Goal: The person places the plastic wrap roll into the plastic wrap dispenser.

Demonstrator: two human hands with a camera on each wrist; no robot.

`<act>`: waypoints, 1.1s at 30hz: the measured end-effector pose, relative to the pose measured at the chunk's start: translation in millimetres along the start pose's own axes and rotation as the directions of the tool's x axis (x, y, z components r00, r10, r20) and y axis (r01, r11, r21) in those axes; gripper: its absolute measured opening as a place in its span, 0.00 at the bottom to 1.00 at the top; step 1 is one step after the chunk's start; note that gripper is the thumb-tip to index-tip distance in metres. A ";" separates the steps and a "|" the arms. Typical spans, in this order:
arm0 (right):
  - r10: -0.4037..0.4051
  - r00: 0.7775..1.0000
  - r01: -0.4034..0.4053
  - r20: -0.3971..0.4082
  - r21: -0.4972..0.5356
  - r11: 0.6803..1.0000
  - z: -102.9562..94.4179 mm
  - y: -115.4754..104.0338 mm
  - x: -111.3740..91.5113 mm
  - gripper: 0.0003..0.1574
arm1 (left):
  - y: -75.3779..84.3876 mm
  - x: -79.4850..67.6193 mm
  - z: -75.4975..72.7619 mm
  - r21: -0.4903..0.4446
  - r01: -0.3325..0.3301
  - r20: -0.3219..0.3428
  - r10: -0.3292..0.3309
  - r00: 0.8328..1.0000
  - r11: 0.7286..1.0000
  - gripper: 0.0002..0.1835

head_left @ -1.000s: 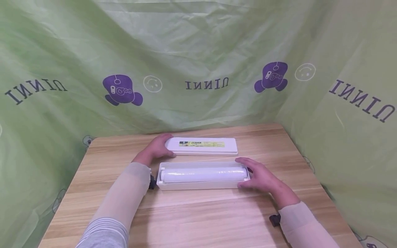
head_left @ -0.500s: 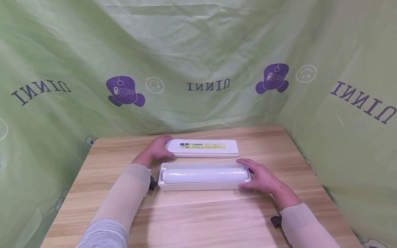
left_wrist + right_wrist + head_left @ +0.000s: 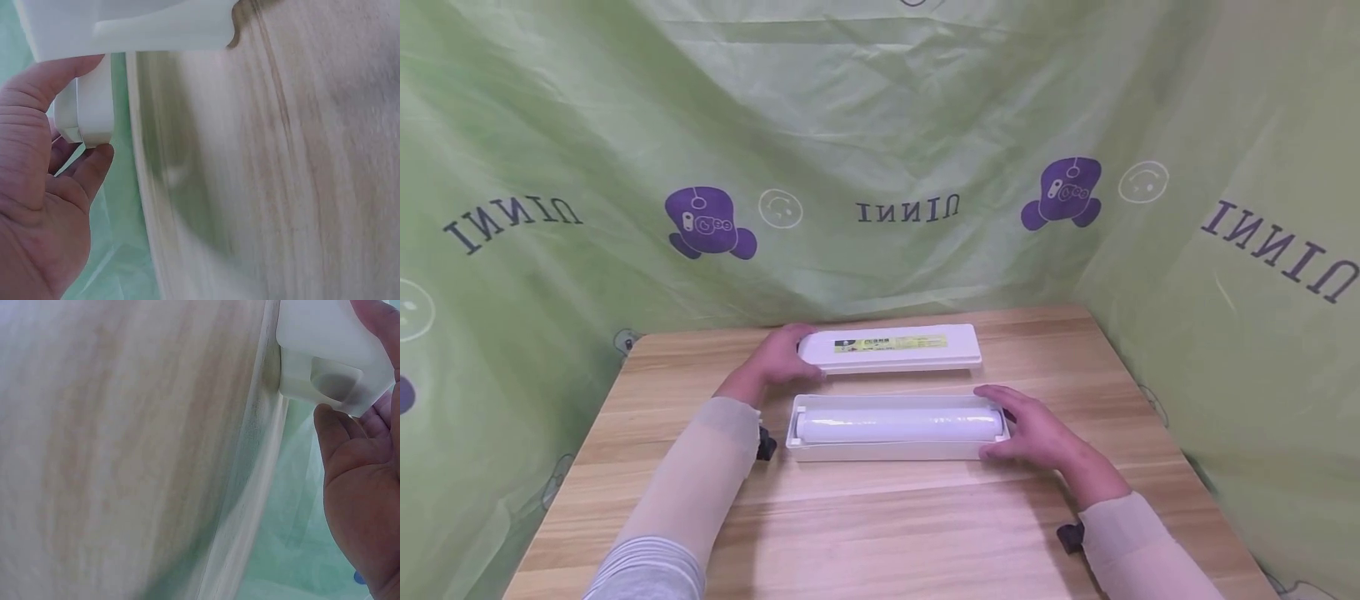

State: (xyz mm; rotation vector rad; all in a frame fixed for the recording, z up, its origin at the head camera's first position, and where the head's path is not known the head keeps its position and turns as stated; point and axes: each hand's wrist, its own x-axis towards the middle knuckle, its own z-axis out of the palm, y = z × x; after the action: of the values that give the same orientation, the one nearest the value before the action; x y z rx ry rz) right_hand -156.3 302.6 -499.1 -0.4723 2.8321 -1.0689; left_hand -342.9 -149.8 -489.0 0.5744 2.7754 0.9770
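My left hand (image 3: 781,357) pinches the left end of a long white lid (image 3: 891,360) with a yellow-green label strip. The lid's right end is raised, with a shadow under its front edge. In the left wrist view, thumb and fingers hold the lid (image 3: 95,106) by its two long edges. Nearer to me, an uncovered white cling film box (image 3: 880,452) stands on the table, with a shiny roll of cling film (image 3: 898,423) inside. Around the box's right end curl the thumb and fingers of my right hand (image 3: 1026,429). That box end (image 3: 331,344) is seen close up in the right wrist view.
A wooden table (image 3: 887,525) carries both pieces. Beyond its back and side edges hangs a green curtain (image 3: 850,100) with purple figures and lettering. Dark wrist devices (image 3: 1070,537) sit at the sleeve ends.
The left hand has lifted the lid, its right end rising most. The right hand keeps the same grip on the box. The head view has shifted slightly.
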 end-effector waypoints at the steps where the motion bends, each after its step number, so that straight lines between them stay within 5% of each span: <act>1: -0.002 1.000 0.002 0.001 0.001 1.000 0.0 0.2 -0.2 0.60 | 0.5 -0.7 -0.8 0.006 -0.003 -0.002 0.003 1.000 1.000 0.54; 26: -0.048 0.999 0.049 0.016 -0.030 0.998 -7.2 -3.4 -1.1 0.68 | -1.9 -15.3 -11.9 0.050 -0.031 -0.046 0.034 0.998 0.998 0.55; 33: -0.010 1.000 0.009 0.015 0.034 0.999 -10.1 -1.6 1.1 0.72 | 1.4 -18.0 -13.6 0.060 -0.043 -0.038 0.046 0.998 0.997 0.55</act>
State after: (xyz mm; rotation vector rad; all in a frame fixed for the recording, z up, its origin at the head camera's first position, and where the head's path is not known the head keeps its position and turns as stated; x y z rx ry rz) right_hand -158.7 307.4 -490.4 -0.4894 2.7967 -1.1079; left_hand -329.4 -163.8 -477.4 0.6348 2.8466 0.9277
